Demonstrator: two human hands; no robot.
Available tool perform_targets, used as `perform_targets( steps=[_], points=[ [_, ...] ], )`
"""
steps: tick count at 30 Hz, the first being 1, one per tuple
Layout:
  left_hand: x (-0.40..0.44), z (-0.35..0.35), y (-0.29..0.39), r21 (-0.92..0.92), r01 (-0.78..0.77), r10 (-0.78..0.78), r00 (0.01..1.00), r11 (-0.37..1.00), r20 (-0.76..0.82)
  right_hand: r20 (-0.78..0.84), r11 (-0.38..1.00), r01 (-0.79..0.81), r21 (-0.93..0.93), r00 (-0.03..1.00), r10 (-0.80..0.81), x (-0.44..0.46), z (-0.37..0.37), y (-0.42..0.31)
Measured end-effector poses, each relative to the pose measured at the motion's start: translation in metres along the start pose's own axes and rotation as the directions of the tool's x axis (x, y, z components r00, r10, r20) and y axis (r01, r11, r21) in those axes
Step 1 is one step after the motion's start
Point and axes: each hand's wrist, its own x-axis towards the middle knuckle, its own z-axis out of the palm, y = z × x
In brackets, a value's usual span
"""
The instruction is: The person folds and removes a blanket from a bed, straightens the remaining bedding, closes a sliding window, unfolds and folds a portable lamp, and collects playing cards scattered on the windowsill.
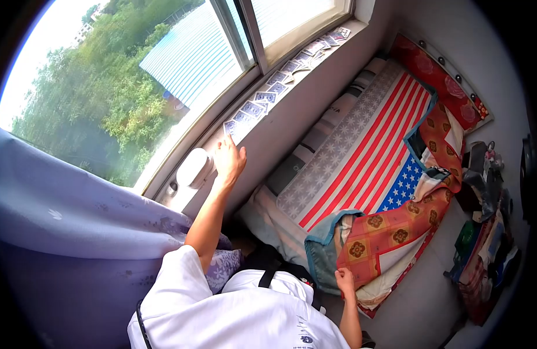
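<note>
Along the windowsill runs a line of playing cards, overlapping in places, with blue patterned backs up on the nearer ones. My left hand reaches over the sill with its fingers stretched out and the thumb apart. A fingertip is at the nearest card, seemingly touching it. Beside that hand stands a white oval-topped box. Low on the right, my right hand is closed, fingers curled, in front of the orange patterned quilt. Whether anything is inside those fingers is hidden.
A bed with a stars-and-stripes mat lies beyond the sill. A purple curtain hangs at left beside the window. Bags and clutter stand at right. A red headboard is at the far end.
</note>
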Motion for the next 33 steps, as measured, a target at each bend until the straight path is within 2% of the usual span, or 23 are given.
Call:
perform_targets(
  steps=[3,6,10,11,14,15,16,18,20,22,24,27,30,31,33],
  points=[
    [0.013,0.002,0.008,-0.286,0.099,-0.065,0.99,0.953,0.126,-0.008,0.998,0.024,0.06,1.0,-0.024,0.011,0.018,-0.016],
    [0.03,0.008,0.01,-0.309,-0.003,0.002,1.0,0.951,-0.001,0.04,0.99,0.115,0.076,0.992,-0.118,0.017,0.031,-0.063],
    [0.051,0.013,-0.004,-0.188,-0.139,0.101,0.974,0.972,-0.201,0.114,0.957,0.265,0.115,0.954,-0.278,0.058,0.046,-0.14],
    [0.05,0.005,0.003,-0.173,-0.06,0.036,0.99,0.983,-0.135,0.109,0.945,0.304,0.118,0.942,-0.317,0.069,0.045,-0.168],
    [0.052,0.009,0.005,-0.196,0.022,-0.019,1.0,0.98,0.017,0.051,0.874,0.439,0.208,0.887,-0.458,0.111,0.031,-0.278],
    [0.051,0.015,0.006,-0.224,-0.067,0.057,0.997,0.972,-0.051,0.004,0.825,0.541,0.161,0.836,-0.549,0.127,0.024,-0.318],
    [0.053,0.02,0.007,-0.23,-0.093,0.079,0.995,0.969,-0.066,-0.037,0.765,0.635,0.112,0.772,-0.635,0.144,0.016,-0.361],
    [0.058,0.025,0.009,-0.235,-0.144,0.125,0.988,0.961,-0.096,-0.123,0.675,0.729,0.115,0.684,-0.719,0.176,0.005,-0.44],
    [0.067,0.019,0.016,-0.302,-0.121,0.108,0.992,0.946,-0.059,-0.144,0.633,0.759,0.152,0.65,-0.746,0.205,-0.003,-0.507],
    [0.073,0.016,0.021,-0.357,-0.087,0.087,0.996,0.93,-0.016,-0.136,0.612,0.791,0.007,0.607,-0.783,0.234,-0.006,-0.558],
    [0.078,0.024,0.017,-0.321,-0.154,0.138,0.988,0.935,-0.073,-0.15,0.604,0.758,-0.247,0.586,-0.796,0.259,0.001,-0.592],
    [0.085,0.024,0.013,-0.282,-0.188,0.149,0.977,0.941,-0.155,-0.012,0.598,0.655,-0.462,0.67,-0.743,0.273,0.004,-0.634],
    [0.087,0.022,0.018,-0.268,-0.098,0.095,0.995,0.958,-0.022,0.106,0.551,0.614,-0.565,0.716,-0.69,0.285,0.012,-0.654],
    [0.089,0.027,0.016,-0.268,-0.136,0.118,0.99,0.954,-0.083,0.105,0.519,0.619,-0.59,0.696,-0.711,0.287,0.016,-0.655],
    [0.095,0.028,0.02,-0.321,-0.098,0.075,0.994,0.942,-0.085,0.147,0.515,0.647,-0.563,0.691,-0.708,0.287,0.021,-0.657]
  ],
)
